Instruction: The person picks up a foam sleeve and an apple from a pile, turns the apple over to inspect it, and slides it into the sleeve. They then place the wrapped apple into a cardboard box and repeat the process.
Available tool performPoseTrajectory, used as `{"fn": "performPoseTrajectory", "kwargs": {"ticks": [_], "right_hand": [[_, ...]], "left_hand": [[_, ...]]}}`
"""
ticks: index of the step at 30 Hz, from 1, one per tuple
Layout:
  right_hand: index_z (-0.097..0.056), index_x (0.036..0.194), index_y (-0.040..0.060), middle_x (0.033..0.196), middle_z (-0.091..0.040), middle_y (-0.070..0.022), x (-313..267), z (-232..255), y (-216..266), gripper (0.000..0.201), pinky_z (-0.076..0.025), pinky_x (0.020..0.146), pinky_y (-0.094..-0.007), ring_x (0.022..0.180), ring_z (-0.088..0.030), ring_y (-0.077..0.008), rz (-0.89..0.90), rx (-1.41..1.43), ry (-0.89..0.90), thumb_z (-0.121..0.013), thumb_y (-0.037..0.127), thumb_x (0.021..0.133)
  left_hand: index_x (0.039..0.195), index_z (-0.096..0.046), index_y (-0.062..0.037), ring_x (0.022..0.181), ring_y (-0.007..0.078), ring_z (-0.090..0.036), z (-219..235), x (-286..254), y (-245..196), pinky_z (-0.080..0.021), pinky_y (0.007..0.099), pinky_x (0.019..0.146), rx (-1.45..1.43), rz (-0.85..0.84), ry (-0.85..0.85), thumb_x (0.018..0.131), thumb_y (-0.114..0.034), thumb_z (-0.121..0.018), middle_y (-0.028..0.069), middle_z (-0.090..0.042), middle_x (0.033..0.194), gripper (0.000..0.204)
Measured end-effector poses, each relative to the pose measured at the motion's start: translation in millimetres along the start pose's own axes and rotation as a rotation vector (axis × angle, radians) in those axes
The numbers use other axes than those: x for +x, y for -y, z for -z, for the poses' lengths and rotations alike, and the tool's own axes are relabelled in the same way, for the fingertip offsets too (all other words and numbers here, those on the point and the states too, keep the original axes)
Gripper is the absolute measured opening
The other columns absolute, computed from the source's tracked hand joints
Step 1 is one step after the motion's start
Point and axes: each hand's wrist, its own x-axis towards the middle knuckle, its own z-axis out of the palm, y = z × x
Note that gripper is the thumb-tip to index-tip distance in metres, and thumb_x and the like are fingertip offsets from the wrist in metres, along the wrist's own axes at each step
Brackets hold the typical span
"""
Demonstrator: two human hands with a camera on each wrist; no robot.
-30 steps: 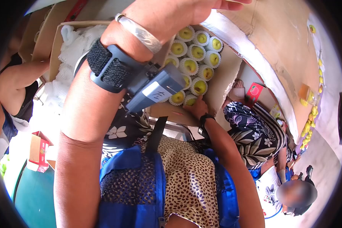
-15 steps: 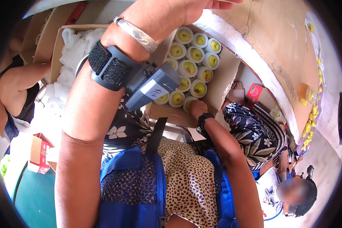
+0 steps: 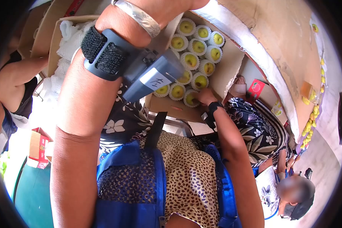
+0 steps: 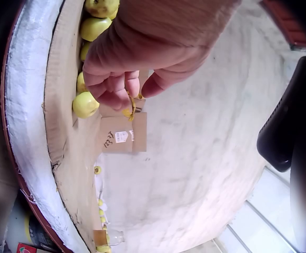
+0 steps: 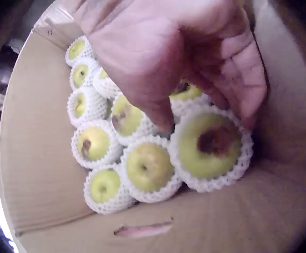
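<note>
My right hand (image 5: 195, 58) reaches down into a cardboard box (image 5: 42, 137) of apples, each sleeved in white foam netting. Its thumb and fingers grip a yellow-green apple (image 5: 203, 153) with a brown patch, at the corner of the packed rows. In the head view the right hand (image 3: 206, 97) is at the box's near corner. My left hand (image 4: 142, 52) hangs with loosely curled fingers beside a row of bare yellow-green fruit (image 4: 85, 105) on the cardboard-covered surface. A thin yellowish bit shows at its fingertips; whether it is held I cannot tell.
White foam nets (image 3: 66, 49) fill a box at the left. A padded white edge (image 3: 254, 49) borders the cardboard-covered surface (image 3: 281, 38). People sit at either side; one wears a dark cap (image 3: 304, 209). A red carton (image 3: 38, 150) stands on a green surface.
The right hand has shifted slightly rightward at the near corner, where more of the apple now shows. The left hand has moved up, its fingers leaving the head view.
</note>
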Motion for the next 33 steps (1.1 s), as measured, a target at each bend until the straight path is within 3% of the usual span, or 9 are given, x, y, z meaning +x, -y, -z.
{"fn": "performPoseTrajectory", "kwargs": {"ticks": [2, 5, 9, 14, 17, 21, 26, 29, 33], "right_hand": [[-0.064, 0.093, -0.0023, 0.099, -0.062, -0.0211, -4, -10, 1, 0.053, -0.052, 0.076, -0.0365, 0.090, -0.063, -0.0306, 0.111, -0.216, -0.116, -0.072, 0.042, 0.066], [-0.065, 0.092, 0.0006, 0.100, -0.063, -0.0194, -19, -22, 5, 0.055, -0.051, 0.078, -0.0357, 0.093, -0.062, -0.0300, 0.129, -0.144, -0.278, -0.075, 0.045, 0.061], [-0.066, 0.090, 0.0020, 0.096, -0.064, -0.0181, -25, -22, 25, 0.047, -0.052, 0.077, -0.0353, 0.090, -0.063, -0.0289, 0.196, -0.289, -0.176, -0.076, 0.038, 0.061], [-0.067, 0.088, 0.0043, 0.093, -0.065, -0.0157, -13, -39, 12, 0.035, -0.052, 0.075, -0.0344, 0.088, -0.064, -0.0268, 0.253, -0.400, -0.159, -0.074, 0.030, 0.064], [-0.066, 0.088, 0.0032, 0.091, -0.064, -0.0174, 0, -44, 4, 0.043, -0.051, 0.077, -0.0368, 0.087, -0.063, -0.0308, 0.244, -0.420, -0.159, -0.071, 0.039, 0.065], [-0.066, 0.088, 0.0040, 0.090, -0.065, -0.0174, -6, -36, 4, 0.041, -0.052, 0.075, -0.0384, 0.086, -0.063, -0.0317, 0.300, -0.414, -0.168, -0.070, 0.038, 0.065], [-0.067, 0.087, 0.0060, 0.091, -0.066, -0.0154, -16, -35, 9, 0.030, -0.052, 0.073, -0.0369, 0.087, -0.064, -0.0282, 0.259, -0.412, -0.174, -0.069, 0.029, 0.067], [-0.067, 0.086, 0.0051, 0.091, -0.065, -0.0155, 11, -49, -12, 0.026, -0.052, 0.074, -0.0382, 0.087, -0.064, -0.0291, 0.250, -0.367, -0.208, -0.068, 0.024, 0.068], [-0.065, 0.086, 0.0020, 0.091, -0.063, -0.0206, -22, -23, 4, 0.028, -0.051, 0.076, -0.0403, 0.088, -0.062, -0.0344, 0.290, -0.365, -0.119, -0.064, 0.025, 0.071]], "left_hand": [[0.085, -0.054, -0.0042, 0.078, 0.0149, -0.051, 0, -4, -4, -0.041, 0.0283, 0.071, -0.027, -0.012, 0.044, 0.082, -0.019, -0.056, 0.0056, -0.055, 0.088, 0.016], [0.086, -0.054, -0.0042, 0.078, 0.0146, -0.051, 4, 0, -3, -0.041, 0.0277, 0.071, -0.043, 0.036, 0.099, 0.082, -0.019, -0.056, 0.0053, -0.055, 0.088, 0.015], [0.084, -0.055, -0.0045, 0.077, 0.0140, -0.050, 6, 3, -2, -0.041, 0.0268, 0.071, -0.068, 0.058, 0.119, 0.081, -0.019, -0.056, 0.0042, -0.055, 0.086, 0.015], [0.082, -0.055, -0.0043, 0.077, 0.0137, -0.050, -10, 3, -3, -0.042, 0.0268, 0.072, 0.008, 0.131, -0.055, 0.082, -0.020, -0.056, 0.0042, -0.056, 0.083, 0.016], [0.083, -0.055, -0.0034, 0.078, 0.0142, -0.051, -2, 15, 6, -0.042, 0.0271, 0.073, 0.083, 0.133, -0.037, 0.083, -0.021, -0.055, 0.0052, -0.057, 0.085, 0.018], [0.084, -0.054, -0.0026, 0.079, 0.0148, -0.051, -27, 8, -14, -0.042, 0.0274, 0.073, 0.131, 0.236, -0.182, 0.084, -0.020, -0.054, 0.0063, -0.057, 0.086, 0.017], [0.083, -0.055, -0.0059, 0.079, 0.0134, -0.052, -9, 18, 6, -0.042, 0.0266, 0.071, 0.059, 0.250, -0.109, 0.084, -0.020, -0.056, 0.0049, -0.058, 0.087, 0.014], [0.084, -0.055, -0.0093, 0.078, 0.0113, -0.053, -12, 16, -3, -0.042, 0.0253, 0.069, 0.052, 0.289, -0.147, 0.086, -0.020, -0.056, 0.0024, -0.059, 0.087, 0.010], [0.086, -0.056, -0.0122, 0.073, 0.0084, -0.054, -10, 16, -7, -0.042, 0.0231, 0.066, 0.038, 0.291, -0.184, 0.087, -0.017, -0.055, -0.0003, -0.060, 0.086, 0.005]]}}
